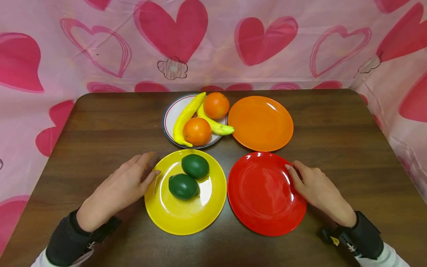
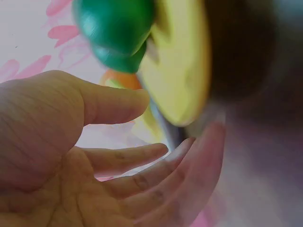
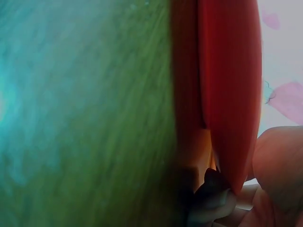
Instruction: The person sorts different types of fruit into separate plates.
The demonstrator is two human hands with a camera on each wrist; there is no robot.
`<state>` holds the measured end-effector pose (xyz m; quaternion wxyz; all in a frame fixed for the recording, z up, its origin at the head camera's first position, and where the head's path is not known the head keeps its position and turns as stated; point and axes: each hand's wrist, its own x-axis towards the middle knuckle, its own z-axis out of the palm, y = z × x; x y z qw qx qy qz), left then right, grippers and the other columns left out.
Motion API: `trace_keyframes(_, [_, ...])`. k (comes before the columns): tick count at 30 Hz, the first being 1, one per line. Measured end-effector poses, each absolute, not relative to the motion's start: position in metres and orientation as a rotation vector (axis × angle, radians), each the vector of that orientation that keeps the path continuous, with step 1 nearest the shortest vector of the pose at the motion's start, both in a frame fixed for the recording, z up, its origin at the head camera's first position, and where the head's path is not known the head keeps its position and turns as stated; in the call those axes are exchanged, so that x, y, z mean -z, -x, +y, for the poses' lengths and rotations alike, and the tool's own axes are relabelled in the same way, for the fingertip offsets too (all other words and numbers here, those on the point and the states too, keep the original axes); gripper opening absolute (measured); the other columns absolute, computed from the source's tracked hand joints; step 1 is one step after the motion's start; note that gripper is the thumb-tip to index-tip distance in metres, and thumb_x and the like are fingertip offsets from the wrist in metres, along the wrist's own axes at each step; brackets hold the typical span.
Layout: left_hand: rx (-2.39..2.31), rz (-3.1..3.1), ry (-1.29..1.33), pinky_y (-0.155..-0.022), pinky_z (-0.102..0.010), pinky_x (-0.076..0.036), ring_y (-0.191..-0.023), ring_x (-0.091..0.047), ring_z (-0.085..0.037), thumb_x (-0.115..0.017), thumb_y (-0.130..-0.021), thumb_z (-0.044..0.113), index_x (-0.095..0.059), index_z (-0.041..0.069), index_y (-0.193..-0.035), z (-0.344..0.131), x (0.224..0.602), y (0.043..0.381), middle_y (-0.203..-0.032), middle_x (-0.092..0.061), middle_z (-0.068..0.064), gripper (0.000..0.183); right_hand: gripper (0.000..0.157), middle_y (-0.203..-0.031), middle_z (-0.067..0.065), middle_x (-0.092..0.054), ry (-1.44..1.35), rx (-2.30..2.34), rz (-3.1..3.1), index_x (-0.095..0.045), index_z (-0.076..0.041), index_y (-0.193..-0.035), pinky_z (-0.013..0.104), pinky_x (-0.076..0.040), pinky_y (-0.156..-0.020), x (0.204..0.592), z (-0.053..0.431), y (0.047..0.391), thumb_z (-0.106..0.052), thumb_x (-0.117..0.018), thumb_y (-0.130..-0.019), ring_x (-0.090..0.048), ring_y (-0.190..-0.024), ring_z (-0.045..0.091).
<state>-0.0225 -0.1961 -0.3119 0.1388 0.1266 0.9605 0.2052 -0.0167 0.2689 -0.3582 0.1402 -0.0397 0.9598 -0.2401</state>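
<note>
A yellow plate point(image 1: 185, 222) bearing two green limes point(image 1: 183, 186) lies on the near middle of the table. My left hand point(image 1: 123, 185) is at its left rim, thumb and fingers apart. In the left wrist view, those relaxed fingers point(image 2: 142, 182) stand around the edge of the yellow plate point(image 2: 182, 56) without a visible grip. To the right lies a red plate point(image 1: 263, 193), its right rim pinched by my right hand point(image 1: 317, 185), thumb on top. The right wrist view shows fingers at the underside of the red plate point(image 3: 234, 85), partly in shadow.
Behind the yellow plate, a white plate with a dark blue rim point(image 1: 168, 115) holds two bananas point(image 1: 186, 118) and two oranges point(image 1: 197, 131). An orange plate point(image 1: 261, 124) stands beside it, behind the red one. A heart-patterned pink cloth point(image 1: 213, 74) hangs around the brown table point(image 1: 333, 126).
</note>
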Motion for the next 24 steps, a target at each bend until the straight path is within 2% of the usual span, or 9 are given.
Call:
trace_keyframes(3, [-0.531, 2.858, -0.407, -0.083, -0.051, -0.052, -0.105, -0.06, -0.034, -0.063, -0.091, 0.039, -0.044, 0.004, -0.142, -0.191, 0.298, 0.031, -0.127, -0.056, -0.022, 0.064, 0.052, -0.07, 0.0, -0.05, 0.113, 0.689, 2.773, -0.054, -0.008, -0.107, 0.032, -0.044, -0.05, 0.357, 0.269, 0.017, -0.056, -0.036, -0.099, -0.047, -0.056, 0.016])
trace_keyframes(9, [-0.51, 2.945, -0.525, -0.075, -0.045, -0.055, -0.101, -0.052, -0.029, -0.058, -0.092, 0.046, -0.046, 0.009, -0.142, -0.168, 0.279, 0.053, -0.123, -0.052, -0.017, 0.063, 0.053, -0.071, 0.0, -0.052, 0.11, 0.682, 2.767, -0.055, -0.007, -0.11, 0.031, -0.046, -0.052, 0.357, 0.27, 0.017, -0.056, -0.036, -0.099, -0.048, -0.057, 0.015])
trace_keyframes(15, [-0.51, 2.94, -0.618, -0.071, -0.042, -0.055, -0.109, -0.048, -0.029, -0.057, -0.091, 0.052, -0.045, 0.011, -0.144, -0.135, 0.273, 0.08, -0.135, -0.044, -0.017, 0.068, 0.052, -0.069, 0.0, -0.051, 0.095, 0.684, 2.744, -0.055, -0.007, -0.107, 0.031, -0.046, -0.052, 0.357, 0.27, 0.017, -0.055, -0.037, -0.099, -0.048, -0.055, 0.016])
trace_keyframes(19, [-0.499, 2.918, -0.68, -0.075, -0.045, -0.055, -0.113, -0.046, -0.03, -0.059, -0.088, 0.055, -0.041, 0.014, -0.147, -0.116, 0.273, 0.095, -0.141, -0.04, -0.017, 0.073, 0.052, -0.069, 0.0, -0.051, 0.095, 0.684, 2.745, -0.055, -0.007, -0.106, 0.031, -0.046, -0.052, 0.358, 0.269, 0.017, -0.055, -0.037, -0.099, -0.048, -0.054, 0.016])
trace_keyframes(24, [-0.447, 2.884, -0.75, -0.08, -0.046, -0.054, -0.108, -0.048, -0.032, -0.061, -0.086, 0.057, -0.036, 0.012, -0.15, -0.102, 0.278, 0.109, -0.142, -0.039, -0.02, 0.082, 0.051, -0.069, 0.0, -0.051, 0.103, 0.69, 2.743, -0.056, -0.007, -0.106, 0.03, -0.047, -0.052, 0.358, 0.268, 0.016, -0.054, -0.038, -0.099, -0.048, -0.054, 0.016])
